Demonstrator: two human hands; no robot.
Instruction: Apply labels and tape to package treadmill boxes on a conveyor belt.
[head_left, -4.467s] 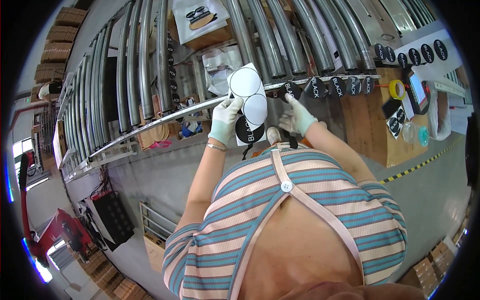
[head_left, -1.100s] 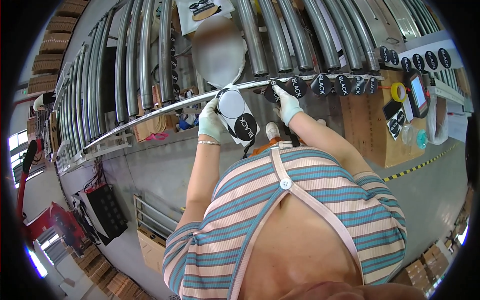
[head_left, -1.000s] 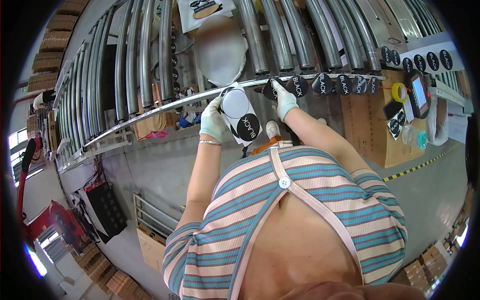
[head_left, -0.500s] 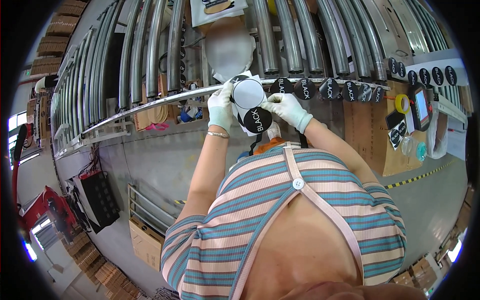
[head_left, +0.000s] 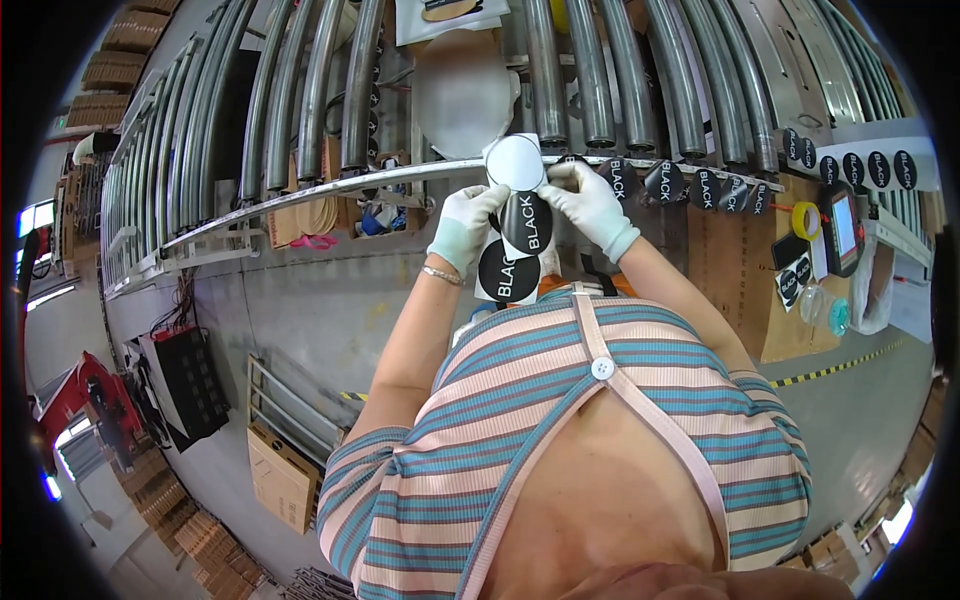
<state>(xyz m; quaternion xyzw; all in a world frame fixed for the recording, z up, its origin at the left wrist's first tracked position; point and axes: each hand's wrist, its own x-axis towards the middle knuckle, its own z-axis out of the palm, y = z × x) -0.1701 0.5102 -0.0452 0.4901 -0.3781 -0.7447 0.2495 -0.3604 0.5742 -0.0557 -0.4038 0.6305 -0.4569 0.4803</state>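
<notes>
A strip of round black stickers point(head_left: 527, 222) on white backing hangs between my two gloved hands in front of the roller conveyor. At its upper end a white backing piece shows a bare round spot point(head_left: 515, 165). My left hand point(head_left: 466, 224), in a white glove, pinches the strip's left edge just below that spot. My right hand point(head_left: 594, 212), gloved likewise, pinches the right edge at the same height. Another black sticker point(head_left: 508, 272) hangs lower, close to my waist. A blurred pale, rounded panel point(head_left: 462, 95) lies beyond the strip, among the rollers.
Metal rollers point(head_left: 545, 80) stretch across the far side behind a rail point(head_left: 350, 178). More black stickers point(head_left: 705, 188) hang along the rail at right. A cardboard sheet point(head_left: 730, 270) holds yellow tape point(head_left: 805, 221), a handheld device point(head_left: 843, 225) and a clear bottle point(head_left: 822, 308).
My left hand has shifted right and slightly down the strip, and my right hand slightly right. The bare round spot has moved up and right, and the lower black stickers now hang in fuller view.
</notes>
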